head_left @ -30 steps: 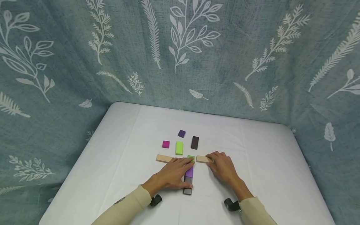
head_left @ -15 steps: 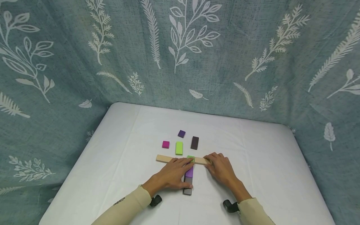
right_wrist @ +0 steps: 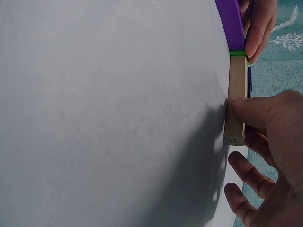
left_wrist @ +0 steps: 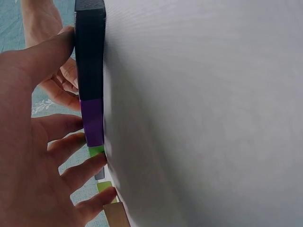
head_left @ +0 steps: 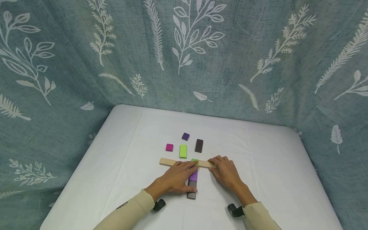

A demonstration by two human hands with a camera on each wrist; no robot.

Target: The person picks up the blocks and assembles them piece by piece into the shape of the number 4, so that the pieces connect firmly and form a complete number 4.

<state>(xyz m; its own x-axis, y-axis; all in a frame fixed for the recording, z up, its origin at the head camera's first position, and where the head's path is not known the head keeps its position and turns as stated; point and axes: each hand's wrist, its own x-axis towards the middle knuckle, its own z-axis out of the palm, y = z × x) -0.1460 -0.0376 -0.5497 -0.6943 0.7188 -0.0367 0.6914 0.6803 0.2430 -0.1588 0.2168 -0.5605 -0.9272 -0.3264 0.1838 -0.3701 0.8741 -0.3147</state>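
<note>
My right hand (head_left: 225,172) pinches a plain wooden block (head_left: 204,164) between thumb and fingers; in the right wrist view the block's near end bears a small printed mark. Its far end meets a green block (head_left: 195,160). My left hand (head_left: 178,177) lies with fingers spread over a line of blocks, fingertips at the green block and a purple block (head_left: 193,176). Its thumb touches a long dark block (left_wrist: 90,54) at the line's near end. Another wooden block (head_left: 166,161) extends leftward, partly hidden under the left hand.
Beyond the hands lie a lime green block (head_left: 183,151), a magenta block (head_left: 169,147), a dark purple block (head_left: 185,136) and a dark brown block (head_left: 199,146). A white cloth covers the table (head_left: 276,159). A patterned curtain (head_left: 161,80) hangs around its back and sides.
Over the last second the right hand slid its wooden block slightly left, and the gap to the green block has closed. The left hand stayed in place.
</note>
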